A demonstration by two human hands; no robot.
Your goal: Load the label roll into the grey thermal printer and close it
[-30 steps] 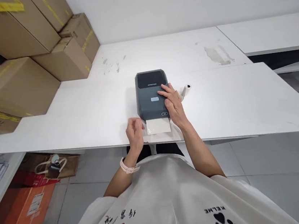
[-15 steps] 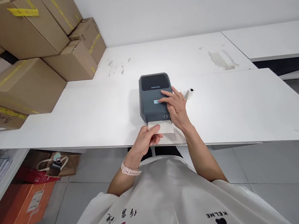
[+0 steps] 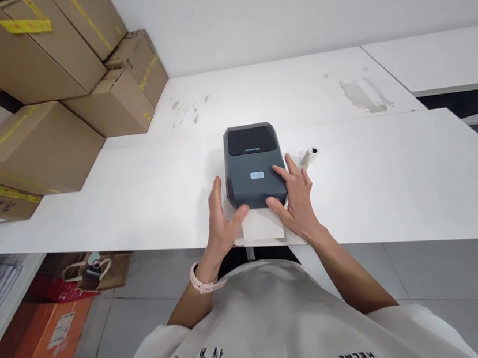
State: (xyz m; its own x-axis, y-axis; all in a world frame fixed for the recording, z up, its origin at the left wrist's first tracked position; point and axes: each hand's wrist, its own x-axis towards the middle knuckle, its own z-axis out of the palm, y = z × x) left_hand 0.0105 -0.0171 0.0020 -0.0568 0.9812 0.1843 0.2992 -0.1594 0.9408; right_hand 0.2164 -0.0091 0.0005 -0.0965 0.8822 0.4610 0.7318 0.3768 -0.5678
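Observation:
A dark grey label printer (image 3: 244, 169) with a pale button on top sits near the front edge of the white table. Out of its front comes a strip of white label paper (image 3: 263, 226), lying toward the table edge. My left hand (image 3: 222, 221) is at the printer's left front corner, fingers spread, the thumb close to the front edge. On the other side my right hand (image 3: 296, 198) rests at the right front corner, fingers apart, with fingertips on or just by the casing. Neither hand grips anything.
A small white paper roll (image 3: 310, 157) lies right of the printer on the table (image 3: 172, 199). Taped cardboard boxes (image 3: 38, 145) are stacked at the left. An orange box (image 3: 40, 337) and a paper bag (image 3: 117, 269) are below on the left.
My left hand has let go of the label paper and moved to the printer's left side, opening. The right hand has drawn back from the button to the right front corner.

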